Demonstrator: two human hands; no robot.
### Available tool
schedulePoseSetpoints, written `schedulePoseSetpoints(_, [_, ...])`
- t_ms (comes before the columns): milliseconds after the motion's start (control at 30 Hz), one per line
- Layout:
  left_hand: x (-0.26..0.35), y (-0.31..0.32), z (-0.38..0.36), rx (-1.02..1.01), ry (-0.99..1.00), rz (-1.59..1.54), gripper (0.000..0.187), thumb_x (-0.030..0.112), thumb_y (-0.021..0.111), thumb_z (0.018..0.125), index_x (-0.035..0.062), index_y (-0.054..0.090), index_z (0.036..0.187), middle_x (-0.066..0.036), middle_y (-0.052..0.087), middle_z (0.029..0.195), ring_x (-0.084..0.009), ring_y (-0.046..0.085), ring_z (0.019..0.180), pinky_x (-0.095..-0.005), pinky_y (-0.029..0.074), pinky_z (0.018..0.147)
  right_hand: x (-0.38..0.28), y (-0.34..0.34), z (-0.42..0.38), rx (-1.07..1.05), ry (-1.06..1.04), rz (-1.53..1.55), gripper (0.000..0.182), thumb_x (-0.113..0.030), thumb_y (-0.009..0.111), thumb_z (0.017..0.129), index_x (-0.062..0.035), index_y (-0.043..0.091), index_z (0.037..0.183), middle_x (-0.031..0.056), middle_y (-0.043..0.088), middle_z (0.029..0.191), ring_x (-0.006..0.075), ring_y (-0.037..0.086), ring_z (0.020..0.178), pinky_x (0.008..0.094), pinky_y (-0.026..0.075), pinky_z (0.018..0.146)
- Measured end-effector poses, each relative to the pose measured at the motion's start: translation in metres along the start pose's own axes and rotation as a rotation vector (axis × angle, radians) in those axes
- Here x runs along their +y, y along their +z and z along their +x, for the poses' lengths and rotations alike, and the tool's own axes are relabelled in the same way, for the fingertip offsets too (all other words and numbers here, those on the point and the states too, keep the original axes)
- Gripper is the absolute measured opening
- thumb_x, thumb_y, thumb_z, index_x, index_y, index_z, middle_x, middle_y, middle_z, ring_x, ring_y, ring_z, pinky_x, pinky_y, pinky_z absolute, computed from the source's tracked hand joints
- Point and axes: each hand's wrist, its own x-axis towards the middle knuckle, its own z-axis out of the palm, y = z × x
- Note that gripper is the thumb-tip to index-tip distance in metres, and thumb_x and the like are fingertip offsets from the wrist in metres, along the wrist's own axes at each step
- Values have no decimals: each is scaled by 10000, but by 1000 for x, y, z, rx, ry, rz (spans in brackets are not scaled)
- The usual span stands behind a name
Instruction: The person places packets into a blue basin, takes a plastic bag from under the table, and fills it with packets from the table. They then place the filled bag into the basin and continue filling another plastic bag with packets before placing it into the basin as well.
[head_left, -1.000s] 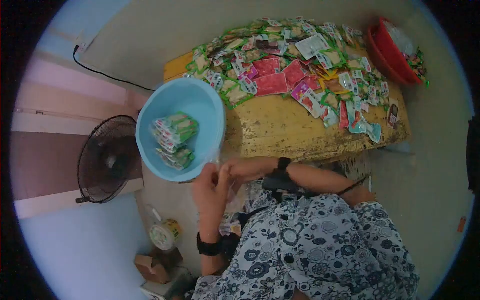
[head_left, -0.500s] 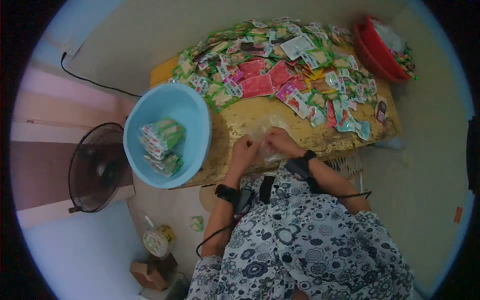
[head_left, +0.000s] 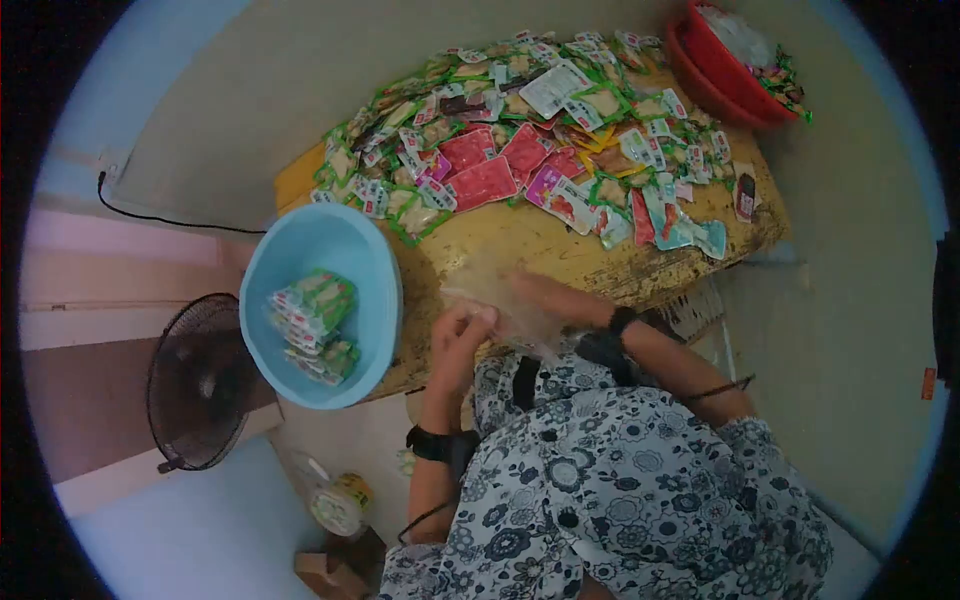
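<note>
A clear plastic bag [head_left: 520,322] hangs between my two hands, at the front edge of the yellow worn table [head_left: 560,250]. My left hand [head_left: 463,335] is closed, pinching the bag's left side between thumb and fingers. My right hand [head_left: 545,297] is at the bag's upper right, its fingers blurred and partly covered by the thin film. Behind the hands lies a broad heap of small packaged snacks [head_left: 420,215], among them several red packets [head_left: 482,184] and a purple-and-white one [head_left: 560,198].
To the left, a light-blue basin [head_left: 385,300] holds a bundle of green-and-white packets [head_left: 318,308]. Stacked red basins [head_left: 720,85] sit at the back right with a plastic bag and wrapped pieces. A black fan [head_left: 200,380] and a tub [head_left: 340,507] stand at lower left.
The bag has been raised and spread toward me. My left hand has come left and nearer my body, while my right hand now blurs behind the film. The whole view has shifted slightly.
</note>
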Motion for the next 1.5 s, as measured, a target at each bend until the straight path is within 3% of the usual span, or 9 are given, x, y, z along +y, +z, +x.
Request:
schedulePoseSetpoints(133, [14,12,-4,83,-91,36,155,200,607,925,49,621,890,-68,641,888,-149,602,802,-303,490,744,22,49,44,-325,-104,201,426,-293,565,929,-37,524,1267,92,584,1195,198,541,1091,368,446,952])
schedulePoseSetpoints(233, [-27,-6,17,320,-177,-46,155,213,598,926,63,627,904,-61,649,856,-154,604,742,-297,489,697,67,74,61,-332,-98,309,420,-269,612,886,-39,543,1231,93,604,1133,195,559,1036,375,466,916])
schedulePoseSetpoints(433, [-102,-53,52,227,-203,-414,102,186,651,896,88,643,923,-6,602,791,-143,582,724,-294,479,649,131,71,50,-215,-16,238,420,-223,706,802,-42,581,1160,96,644,1009,189,596,926,387,506,844])
schedulePoseSetpoints(533, [-92,-38,52,297,-247,-511,108,173,660,890,77,646,937,-4,596,786,-160,583,738,-307,492,656,108,31,37,-255,367,-161,262,-209,688,786,-39,641,979,107,656,866,227,646,823,412,519,773])
schedulePoseSetpoints(633, [-150,-64,78,169,29,9,101,129,664,868,60,655,941,-19,627,840,-155,603,788,-305,503,700,95,8,9,33,111,-604,198,-214,667,773,-36,659,860,145,660,807,288,671,762,431,523,696])
schedulePoseSetpoints(767, [-144,-53,97,63,89,312,102,80,666,834,39,666,928,-44,665,901,-133,620,841,-288,498,744,59,-32,-9,207,449,-205,167,-193,673,754,-55,667,847,137,663,778,279,665,734,410,520,668])
schedulePoseSetpoints(1033, [-88,-20,94,76,13,327,80,92,678,843,45,621,811,-31,661,857,-128,621,826,-283,495,734,32,-78,48,534,229,-223,160,-152,661,807,-53,641,931,121,643,751,295,642,721,390,512,657])
schedulePoseSetpoints(1233, [-88,-11,78,120,-48,43,72,69,683,834,58,612,834,-37,659,906,-127,619,853,-277,497,780,68,-97,123,736,6,-442,443,-240,716,807,-22,546,1153,193,635,1013,376,625,954,448,500,837])
schedulePoseSetpoints(1500, [-93,-24,83,103,-67,167,91,75,684,829,44,648,906,-32,670,933,-127,617,893,-290,493,813,31,-96,149,545,366,-486,358,-243,758,761,-19,556,953,166,627,947,313,623,905,437,470,743])
